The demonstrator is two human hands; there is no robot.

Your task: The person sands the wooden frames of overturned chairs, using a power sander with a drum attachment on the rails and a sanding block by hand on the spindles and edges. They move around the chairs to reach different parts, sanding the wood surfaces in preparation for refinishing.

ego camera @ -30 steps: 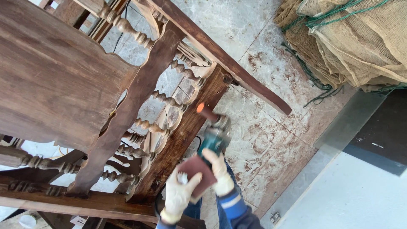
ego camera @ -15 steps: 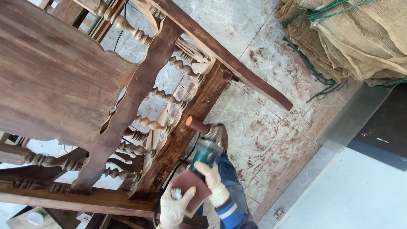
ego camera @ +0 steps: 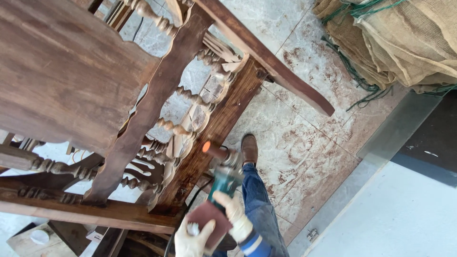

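One grinder (ego camera: 223, 178), teal with an orange-tipped side handle, sits against the dark rail (ego camera: 209, 138) of one wooden frame (ego camera: 71, 81), near the rail's lower end. Two gloved hands: the right hand (ego camera: 233, 216) is wrapped around the grinder's body; the left hand (ego camera: 193, 238) clutches a maroon sanding sheet (ego camera: 209, 223). One brown shoe (ego camera: 249, 148) stands on the tiled floor (ego camera: 295, 143). Burlap sacks (ego camera: 395, 38), too bunched to count, fill the floor's upper right corner.

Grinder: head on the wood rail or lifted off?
On it. The grinder head meets the dark wooden rail; right hand grips the body, left hand holds reddish sandpaper.
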